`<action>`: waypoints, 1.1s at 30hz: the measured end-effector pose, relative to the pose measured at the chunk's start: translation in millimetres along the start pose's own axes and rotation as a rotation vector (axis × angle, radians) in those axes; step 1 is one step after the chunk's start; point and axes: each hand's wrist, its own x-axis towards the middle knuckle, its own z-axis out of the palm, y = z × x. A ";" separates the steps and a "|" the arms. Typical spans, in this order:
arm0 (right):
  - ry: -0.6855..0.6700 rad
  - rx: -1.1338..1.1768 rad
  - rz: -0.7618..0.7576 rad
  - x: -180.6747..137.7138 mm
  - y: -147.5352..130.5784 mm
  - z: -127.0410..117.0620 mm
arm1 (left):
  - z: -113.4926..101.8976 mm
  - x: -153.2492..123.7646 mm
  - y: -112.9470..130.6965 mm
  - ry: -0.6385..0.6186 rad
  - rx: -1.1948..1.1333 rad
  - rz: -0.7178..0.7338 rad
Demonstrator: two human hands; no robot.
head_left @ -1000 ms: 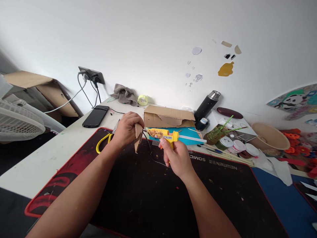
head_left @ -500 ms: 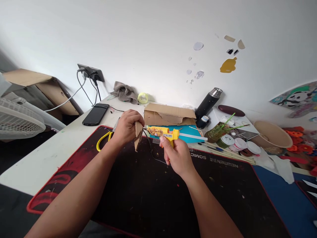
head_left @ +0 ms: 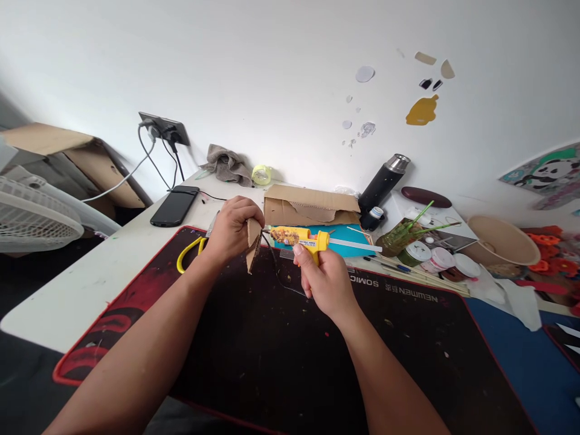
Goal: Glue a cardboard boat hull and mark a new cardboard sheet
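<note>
My left hand (head_left: pixel 234 226) is closed on a small folded piece of cardboard (head_left: pixel 254 244), held up above the black desk mat (head_left: pixel 281 350). In my right hand (head_left: pixel 325 275) is a yellow hot glue gun (head_left: pixel 296 237), gripped by its handle. A white glue stick (head_left: pixel 356 244) sticks out of the gun's back end. The gun's nozzle points left and lies at the cardboard's right side; whether it touches I cannot tell. Yellow-handled scissors (head_left: pixel 189 254) lie partly hidden behind my left wrist.
Behind the mat lie a larger cardboard piece (head_left: pixel 312 205) and a teal sheet (head_left: pixel 348 237). A black flask (head_left: pixel 383 181), paint jars (head_left: pixel 439 260) and a beige bowl (head_left: pixel 502 241) stand to the right. A phone (head_left: pixel 174 206) and a fan (head_left: pixel 36 211) are at left.
The camera view has shifted slightly. Both hands keep their hold, and the glue gun stays at the cardboard with hardly any movement.
</note>
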 end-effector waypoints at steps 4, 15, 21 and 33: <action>0.002 -0.013 -0.004 0.1 0.7 0.2 | -0.2 -0.1 0.8 -0.013 0.010 -0.013; -0.018 0.011 0.009 -1.7 -0.4 0.2 | -1.4 -0.4 0.6 0.006 -0.004 -0.001; -0.019 0.003 -0.013 -1.6 -1.0 -0.8 | -2.7 0.4 2.0 0.016 0.005 -0.009; -0.041 0.036 0.011 -3.3 -0.8 0.3 | -4.2 1.7 6.2 0.016 0.046 -0.062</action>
